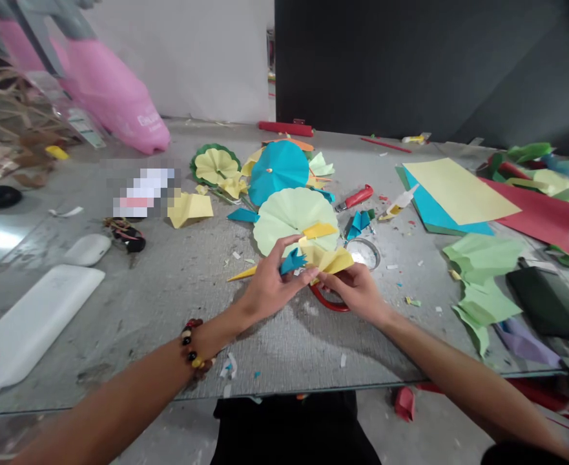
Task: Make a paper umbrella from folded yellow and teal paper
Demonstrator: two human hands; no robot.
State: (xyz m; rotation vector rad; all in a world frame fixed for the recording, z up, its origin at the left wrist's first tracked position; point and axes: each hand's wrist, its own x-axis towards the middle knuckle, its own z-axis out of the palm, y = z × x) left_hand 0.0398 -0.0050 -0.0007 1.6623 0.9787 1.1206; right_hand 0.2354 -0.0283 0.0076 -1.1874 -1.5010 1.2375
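Note:
My left hand is closed around a blue folded paper piece with a jagged edge, and its fingertips also touch yellow folded paper. With thumb and fingers, my right hand pinches the lower edge of that yellow paper. Both hands meet just above the table, in front of a pale green pleated paper disc. A red loop, like a scissors handle, shows partly beneath my right hand. Behind the pale disc lies a blue pleated disc. To the right is a roll of clear tape.
A red-handled utility knife and a small glue bottle lie beyond the tape. Coloured paper sheets and crumpled green paper are at the right. A white power bank lies at the left, and pink spray bottles stand behind.

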